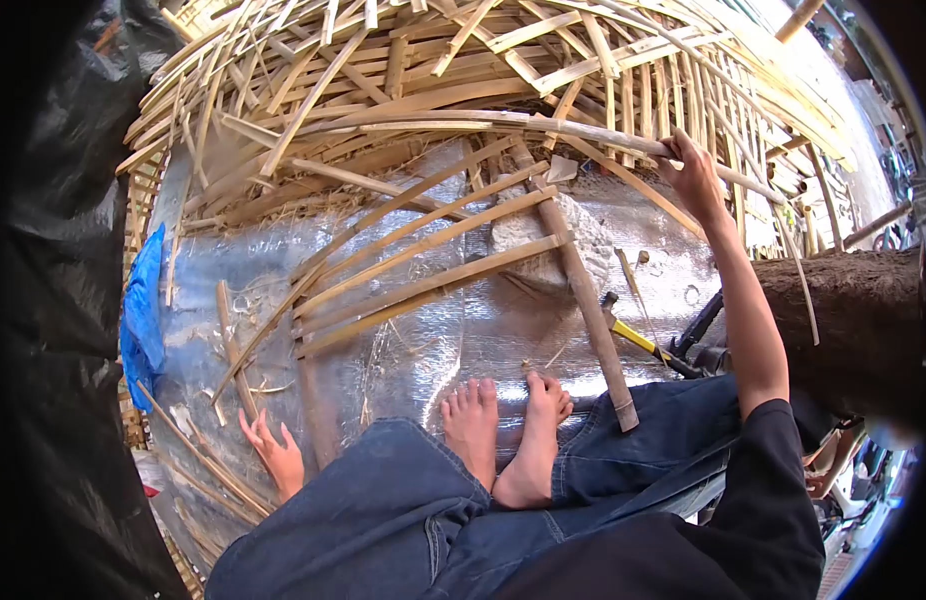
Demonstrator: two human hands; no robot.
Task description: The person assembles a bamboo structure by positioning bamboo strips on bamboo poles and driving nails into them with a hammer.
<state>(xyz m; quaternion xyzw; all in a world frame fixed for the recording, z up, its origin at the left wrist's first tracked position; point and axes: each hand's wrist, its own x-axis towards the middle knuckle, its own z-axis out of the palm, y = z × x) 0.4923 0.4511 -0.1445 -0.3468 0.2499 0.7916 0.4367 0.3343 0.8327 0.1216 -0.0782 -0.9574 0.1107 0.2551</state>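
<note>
The right hand (691, 172) has its fingers curled tightly round a long, smooth, gently bowed bamboo pole (583, 131), in front of a bulging lattice of split bamboo (433, 98). The left hand (276, 455) is loosely spread and grasps nothing, beside a short round stick (231, 335); contact is unclear. Between them, a slatted frame (581, 292) lies over crinkled silvery sheeting (413, 370) and a rough, pale block (594, 240)
</note>
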